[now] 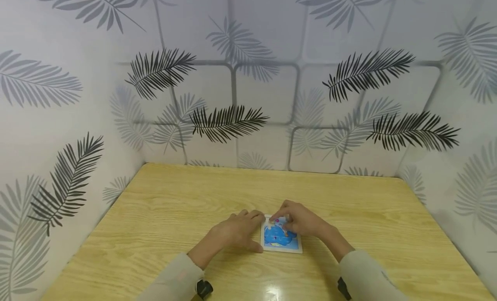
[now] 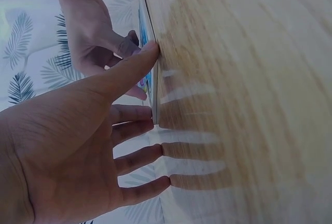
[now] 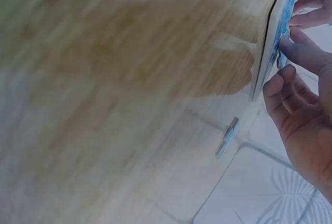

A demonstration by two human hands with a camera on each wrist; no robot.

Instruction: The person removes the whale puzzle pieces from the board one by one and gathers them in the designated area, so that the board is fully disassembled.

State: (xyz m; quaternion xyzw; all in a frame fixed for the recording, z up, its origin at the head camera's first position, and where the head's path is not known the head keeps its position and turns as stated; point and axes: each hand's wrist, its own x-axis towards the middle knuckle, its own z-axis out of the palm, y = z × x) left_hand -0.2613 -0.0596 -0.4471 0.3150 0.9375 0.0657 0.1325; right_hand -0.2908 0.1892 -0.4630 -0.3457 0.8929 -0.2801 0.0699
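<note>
Pale sleeves cross the wood-grain counter before leaf-printed walls. Splayed, the left hand touches a picture board at five o'clock; whether the right hand pinches any of it, I cannot tell.

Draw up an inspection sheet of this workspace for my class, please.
Surface: yellowish wood-grain table, glossy.
Job's things: white-edged picture board, lying flat, mostly blue.
Clutter: small strip, apparently on the table, in the right wrist view; too unclear to identify.
Hands: left hand rests at the board's left edge; right hand touches its picture; whether it pinches anything is unclear.
Cables: nothing seen.
Surroundings: leaf-patterned walls behind and at both sides.
</note>
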